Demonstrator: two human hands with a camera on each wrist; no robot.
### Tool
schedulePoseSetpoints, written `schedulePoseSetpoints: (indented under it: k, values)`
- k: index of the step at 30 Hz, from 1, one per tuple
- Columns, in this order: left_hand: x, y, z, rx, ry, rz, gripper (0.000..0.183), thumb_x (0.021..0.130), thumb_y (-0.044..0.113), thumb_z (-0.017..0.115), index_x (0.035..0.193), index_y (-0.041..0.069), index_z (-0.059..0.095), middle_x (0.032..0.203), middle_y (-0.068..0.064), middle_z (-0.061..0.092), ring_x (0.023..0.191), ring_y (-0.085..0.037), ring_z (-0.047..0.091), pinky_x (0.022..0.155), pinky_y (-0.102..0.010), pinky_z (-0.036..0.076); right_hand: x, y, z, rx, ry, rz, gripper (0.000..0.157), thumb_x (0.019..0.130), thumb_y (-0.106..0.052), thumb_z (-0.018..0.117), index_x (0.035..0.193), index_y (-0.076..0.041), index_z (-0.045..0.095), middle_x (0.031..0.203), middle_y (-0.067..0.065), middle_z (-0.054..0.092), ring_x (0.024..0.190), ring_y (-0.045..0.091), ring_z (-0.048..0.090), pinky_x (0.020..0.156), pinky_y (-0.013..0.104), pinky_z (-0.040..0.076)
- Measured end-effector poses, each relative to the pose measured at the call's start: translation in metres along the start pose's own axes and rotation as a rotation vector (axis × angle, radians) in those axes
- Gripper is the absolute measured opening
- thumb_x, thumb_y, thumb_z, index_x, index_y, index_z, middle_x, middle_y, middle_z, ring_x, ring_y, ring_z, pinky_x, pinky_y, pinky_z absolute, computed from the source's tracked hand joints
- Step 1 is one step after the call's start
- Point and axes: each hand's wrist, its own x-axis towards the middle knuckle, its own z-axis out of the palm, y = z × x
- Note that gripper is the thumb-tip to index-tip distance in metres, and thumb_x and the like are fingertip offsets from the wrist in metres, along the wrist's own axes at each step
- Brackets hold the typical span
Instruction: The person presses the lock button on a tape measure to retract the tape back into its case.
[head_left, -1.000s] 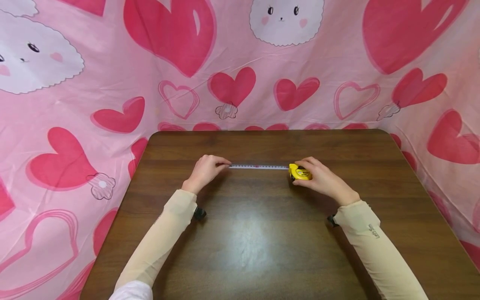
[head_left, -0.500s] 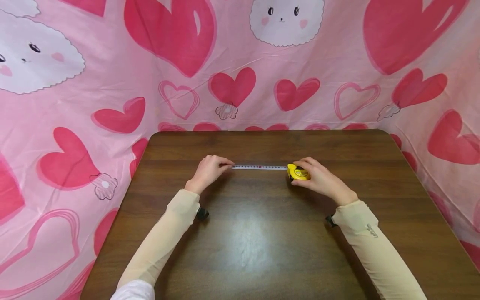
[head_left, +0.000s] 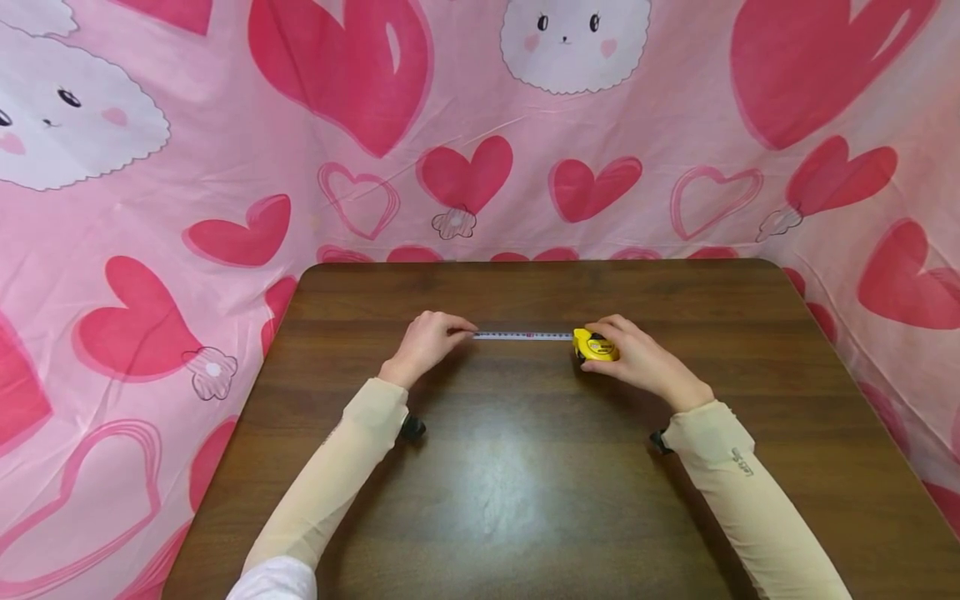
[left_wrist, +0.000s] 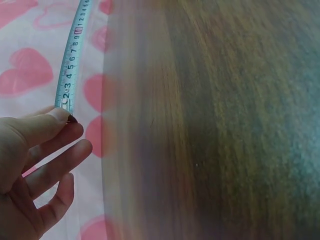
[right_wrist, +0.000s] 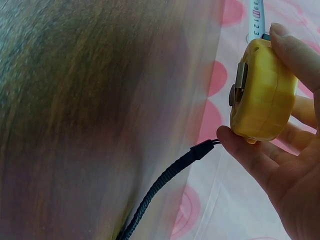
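Note:
A yellow tape measure point(head_left: 596, 345) is in my right hand point(head_left: 643, 358), gripped around its case. Its white blade point(head_left: 517, 336) stretches leftward to my left hand point(head_left: 429, 343), where thumb and forefinger pinch the end. In the left wrist view the blade point(left_wrist: 72, 60) shows printed numbers, and its tip lies partly behind the thumb. The right wrist view has the yellow case point(right_wrist: 265, 92) on its edge, with a black wrist strap point(right_wrist: 170, 172) hanging from it.
A brown wooden table point(head_left: 495, 467) lies beneath both hands. Pink cloth point(head_left: 600, 125) printed with hearts hangs behind it and at both sides. Small black devices point(head_left: 413, 427) sit at the wrists under beige sleeves.
My left hand has moved a little to the right with the blade end. The blade between the hands is shorter. The right hand with the case has shifted slightly left.

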Motion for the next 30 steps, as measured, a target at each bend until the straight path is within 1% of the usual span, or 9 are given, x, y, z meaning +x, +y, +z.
schedulePoseSetpoints:
  k: [6, 14, 30]
  values:
    - [0.001, 0.001, 0.001, -0.004, 0.006, 0.01, 0.016, 0.098, 0.018, 0.074, 0.111, 0.016, 0.083, 0.11, -0.004, 0.079, 0.094, -0.02, 0.072, 0.092, -0.041, 0.058, 0.0, -0.001, 0.0, 0.0, 0.003, -0.001, 0.071, 0.089, -0.037, 0.084, 0.145, -0.004, 0.057, 0.136, 0.015, 0.055, 0.113, 0.031, 0.056, 0.102, 0.054, 0.052]
    - [0.003, 0.004, 0.005, 0.008, 0.015, 0.044, 0.016, 0.098, 0.018, 0.075, 0.111, 0.015, 0.083, 0.11, -0.004, 0.079, 0.096, -0.021, 0.073, 0.092, -0.042, 0.058, 0.001, -0.004, 0.001, -0.001, 0.01, -0.01, 0.071, 0.088, -0.037, 0.085, 0.145, -0.004, 0.057, 0.135, 0.015, 0.056, 0.112, 0.031, 0.056, 0.102, 0.054, 0.053]
    - [0.004, 0.009, 0.011, 0.006, 0.022, 0.055, 0.016, 0.099, 0.018, 0.073, 0.111, 0.016, 0.083, 0.109, -0.003, 0.079, 0.097, -0.019, 0.074, 0.091, -0.041, 0.059, 0.003, -0.009, 0.004, 0.001, 0.006, -0.016, 0.071, 0.088, -0.035, 0.086, 0.145, -0.003, 0.057, 0.135, 0.016, 0.056, 0.112, 0.031, 0.057, 0.102, 0.054, 0.052]
